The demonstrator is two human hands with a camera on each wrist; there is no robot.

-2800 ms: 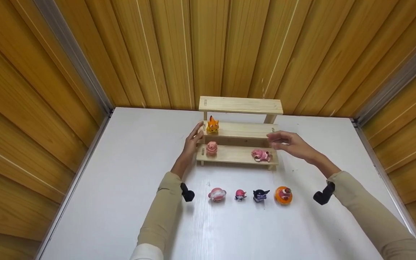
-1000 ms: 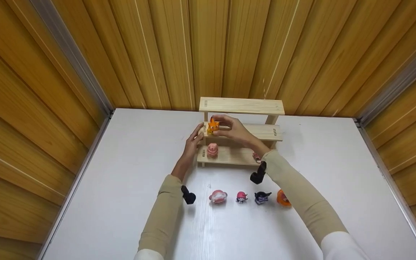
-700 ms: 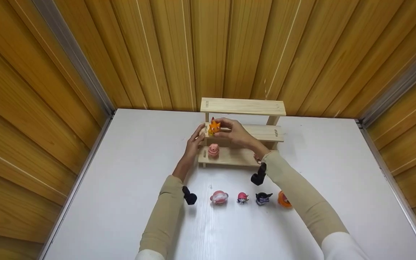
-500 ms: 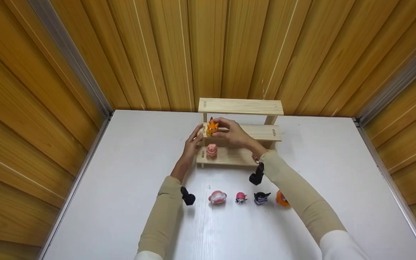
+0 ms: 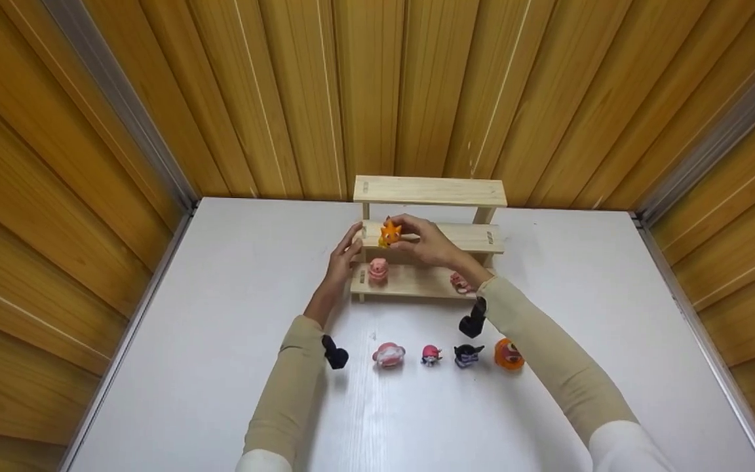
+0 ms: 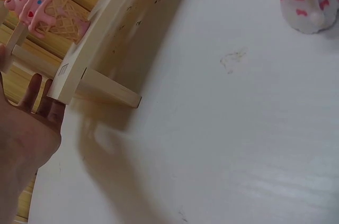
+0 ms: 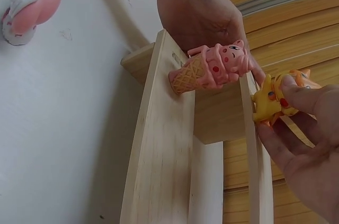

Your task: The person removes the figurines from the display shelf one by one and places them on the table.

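Observation:
My right hand (image 5: 426,242) pinches an orange and yellow toy figurine (image 5: 390,234) between thumb and fingers, at the left part of the middle tier of a stepped wooden shelf (image 5: 443,236). In the right wrist view, the yellow figurine (image 7: 275,102) is right at the tier's surface. My left hand (image 5: 341,259) rests its extended fingers against the shelf's left end; in the left wrist view, its fingertips (image 6: 45,102) show beside the board's end. A pink ice-cream-cone figurine (image 7: 212,68) stands on the lowest tier, below the held one. Toward that tier's right end lies a pink figurine (image 5: 461,282), partly hidden by my right wrist.
In front of the shelf, a row on the white table (image 5: 220,393) has a pink and white figurine (image 5: 388,354), a small pink-topped one (image 5: 430,355), a black and purple one (image 5: 467,354) and an orange round one (image 5: 508,354), partly behind my right sleeve. Wood-panelled walls (image 5: 377,98) surround the table.
My right hand has come from the shelf's right end to the left and taken hold of the orange and yellow figurine, which has shifted slightly right. My left hand stays at the shelf's left end.

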